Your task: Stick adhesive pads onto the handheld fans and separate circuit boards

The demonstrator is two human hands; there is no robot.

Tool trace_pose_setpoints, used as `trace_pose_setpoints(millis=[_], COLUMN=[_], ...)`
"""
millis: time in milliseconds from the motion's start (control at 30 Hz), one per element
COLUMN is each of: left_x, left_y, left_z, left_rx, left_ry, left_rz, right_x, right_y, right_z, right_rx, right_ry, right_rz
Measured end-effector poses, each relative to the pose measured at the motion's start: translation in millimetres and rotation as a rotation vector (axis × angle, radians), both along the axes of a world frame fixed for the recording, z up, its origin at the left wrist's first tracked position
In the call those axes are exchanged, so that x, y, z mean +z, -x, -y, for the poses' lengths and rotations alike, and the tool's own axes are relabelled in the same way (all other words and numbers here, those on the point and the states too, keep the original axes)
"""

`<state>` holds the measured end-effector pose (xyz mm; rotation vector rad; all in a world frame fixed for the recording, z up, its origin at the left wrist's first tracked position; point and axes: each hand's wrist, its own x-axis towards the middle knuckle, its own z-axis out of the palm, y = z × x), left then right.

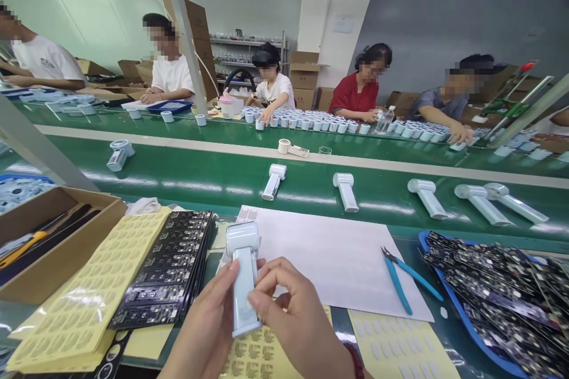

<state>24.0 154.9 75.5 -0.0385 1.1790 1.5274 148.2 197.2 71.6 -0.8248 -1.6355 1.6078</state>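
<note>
A pale blue plastic housing [243, 284] with a round drum-shaped head and a flat handle is held upright above the bench. My left hand [207, 323] grips the handle from the left, thumb along its edge. On the other side, the curled fingers of my right hand [291, 308] press against the handle's right edge, thumb near its lower part. Whether a small part lies between those fingertips is hidden. Below the hands is a yellow sheet of small stickers [253, 352]. A white paper sheet [320, 254] lies behind, with blue-handled side cutters [406, 278] at its right.
Circuit boards [164, 266] are stacked at left beside yellow sticker sheets [84, 284] and a cardboard tool box [66, 243]. A blue tray [471, 331] heaped with boards stands at right. Similar housings [347, 192] lie along the green conveyor [213, 180]. Several co-workers sit opposite.
</note>
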Motion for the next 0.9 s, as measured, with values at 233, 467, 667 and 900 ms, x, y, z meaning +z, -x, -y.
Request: trace_pose_setpoints(millis=[233,467,667,900], left_x=[14.6,27.5,2.2,-22.0], left_y=[37.7,111.0,150.1,193.7], left_z=[-17.0,-106.4,-196.1,-227.0], left_rx=[-0.277,-0.279,-0.243,-0.203], left_ry=[-0.139,-0.017,0.131,0.279], left_rz=[-0.15,-0.597,-0.789,-1.017], right_x=[-0.4,-0.9,-22.1,-91.4], right_y=[-4.9,18.3,47.8,56.8], right_z=[-34.7,-66.8,-73.7,-83.5], right_rx=[-0.083,0.111,0.152,-0.137], right_ry=[-0.174,-0.509,-0.631,-1.156], right_rz=[0.259,0.938,1.042,1.055])
